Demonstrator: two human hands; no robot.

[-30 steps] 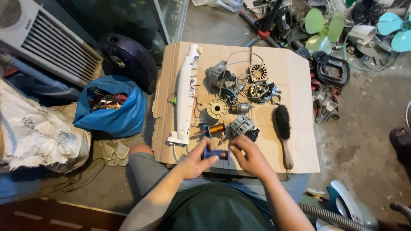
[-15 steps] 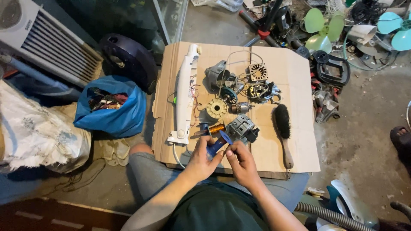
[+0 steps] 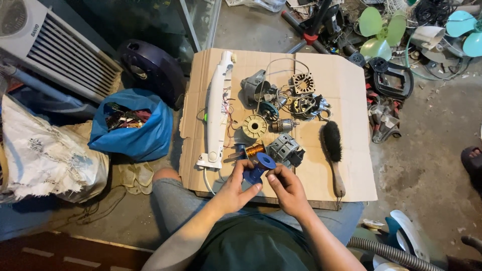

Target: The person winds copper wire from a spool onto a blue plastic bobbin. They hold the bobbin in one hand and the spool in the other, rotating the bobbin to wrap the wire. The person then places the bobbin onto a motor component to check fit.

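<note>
Glossy blue plastic spool (image 3: 257, 168), matt brown cardboard sheet (image 3: 346, 90), shiny copper coil (image 3: 255, 149)

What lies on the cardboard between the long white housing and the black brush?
In the head view, between the long white housing and the black brush lie a cream plastic wheel, a copper-wound coil and a grey motor block.

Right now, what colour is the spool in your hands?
Blue; the spool shows best in the head view.
</note>
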